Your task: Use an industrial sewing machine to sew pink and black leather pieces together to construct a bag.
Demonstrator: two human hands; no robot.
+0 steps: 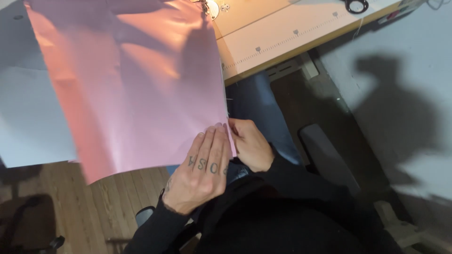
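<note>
The big pink cloth [136, 84] hangs from the sewing table [282, 33] down over your lap. Your left hand [200, 171] lies flat on its corner, fingers together. Your right hand [249, 143] pinches the edge. Loosen that pinch and the slippery cloth may slide.

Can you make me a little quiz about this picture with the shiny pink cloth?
1. True or false: the left hand lies flat on the pink cloth.
2. Which hand pinches the cloth's corner edge?
3. What black tool lies on the sewing table? A) scissors B) hammer C) spoon

Key:
1. True.
2. The right hand.
3. A, the scissors.
</note>
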